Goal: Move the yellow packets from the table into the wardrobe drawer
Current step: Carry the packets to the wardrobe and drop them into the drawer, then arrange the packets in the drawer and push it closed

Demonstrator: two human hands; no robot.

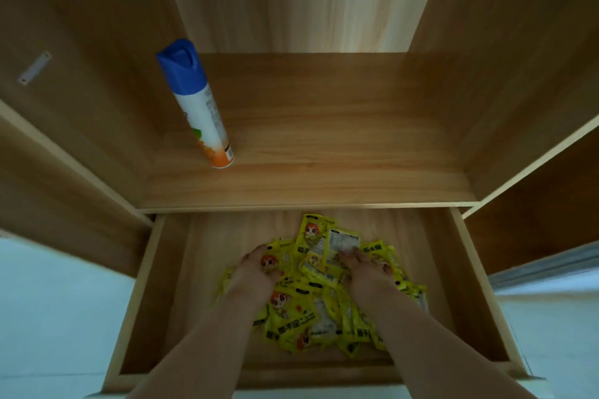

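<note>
A heap of several yellow packets [301, 317] with a cartoon face lies in the pulled-out wooden wardrobe drawer [152, 295], right of its middle. My left hand [256, 272] lies palm down on the left part of the heap, fingers spread over the packets. My right hand [364, 272] rests on the right part, its fingers curled on packets at the top of the pile. Whether either hand truly grips a packet is hard to tell. Both forearms reach in from the bottom edge.
Above the drawer is a wardrobe shelf [324, 178] with a tall white spray can [197, 107] with a blue cap standing at its left. Open wardrobe doors [64, 146] flank both sides. Pale floor shows left and right.
</note>
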